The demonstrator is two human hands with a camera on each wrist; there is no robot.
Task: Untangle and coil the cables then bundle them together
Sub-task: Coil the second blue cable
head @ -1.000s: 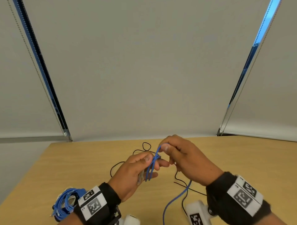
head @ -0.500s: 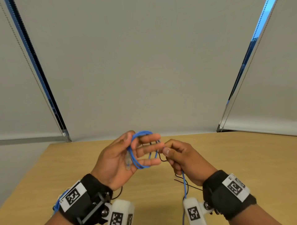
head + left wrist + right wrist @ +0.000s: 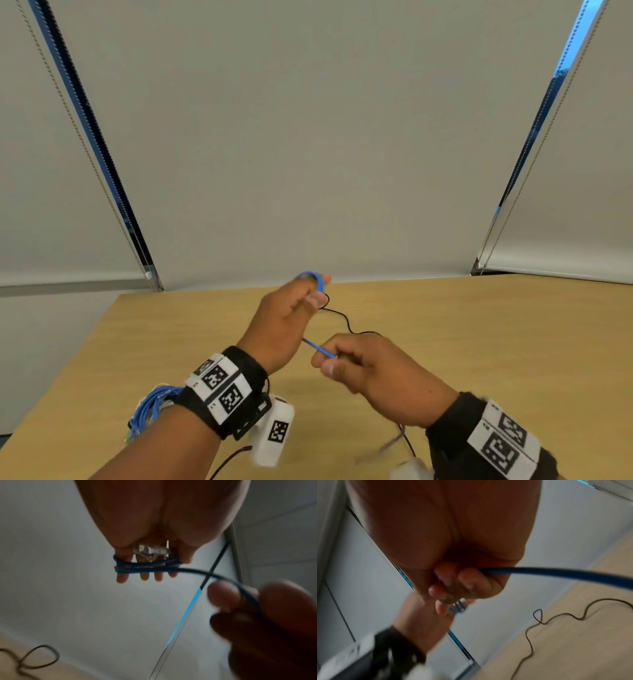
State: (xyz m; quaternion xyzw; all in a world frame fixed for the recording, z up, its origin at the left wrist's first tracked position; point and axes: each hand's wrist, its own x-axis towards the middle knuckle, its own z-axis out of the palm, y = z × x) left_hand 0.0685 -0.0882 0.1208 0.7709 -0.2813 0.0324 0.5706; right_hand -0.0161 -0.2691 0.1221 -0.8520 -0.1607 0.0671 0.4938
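Above the table (image 3: 479,342), from left: the left hand (image 3: 287,318), fingers straight, carries turns of blue cable (image 3: 147,566) around them, clear plug (image 3: 150,551) against the palm; the right hand (image 3: 370,370) pinches the free length. Turns may slip off the fingertips if tension drops. A thin black cable (image 3: 346,320) lies loose behind.
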